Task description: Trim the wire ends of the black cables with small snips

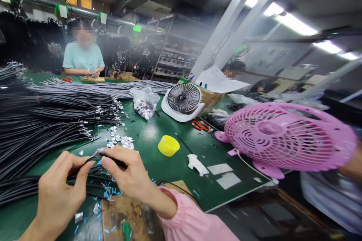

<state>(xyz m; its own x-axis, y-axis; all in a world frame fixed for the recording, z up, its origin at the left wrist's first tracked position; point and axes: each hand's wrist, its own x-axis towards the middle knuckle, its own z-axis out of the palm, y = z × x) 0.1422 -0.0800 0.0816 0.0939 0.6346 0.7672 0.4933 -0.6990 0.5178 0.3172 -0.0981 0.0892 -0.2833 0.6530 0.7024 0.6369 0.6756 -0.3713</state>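
Note:
Between my two hands is the end of a black cable (pixel 89 159). My left hand (pixel 60 192) pinches it behind the tip. The fingers of my right hand (pixel 128 171) close on its silvery end (pixel 98 152), partly hidden by the fingertips. Just beyond my hands lies a pile of crumpled foil pieces (pixel 124 142). Bundles of black cables (pixel 56 128) with pale stripped ends fill the left of the table. Below my hands, blue scraps (pixel 109 190) are strewn near a worn wooden board (pixel 121 216) with a green-handled tool (pixel 126 229) on it.
On the green table (pixel 152 173) stand a yellow cup (pixel 169 145), a white fan (pixel 183 99) and a bag of metal parts (pixel 145 103). Orange-handled scissors (pixel 201 125) lie near a large pink fan (pixel 283 135) at right. Across the table a person (pixel 84 58) works beside grey cables (pixel 98 89).

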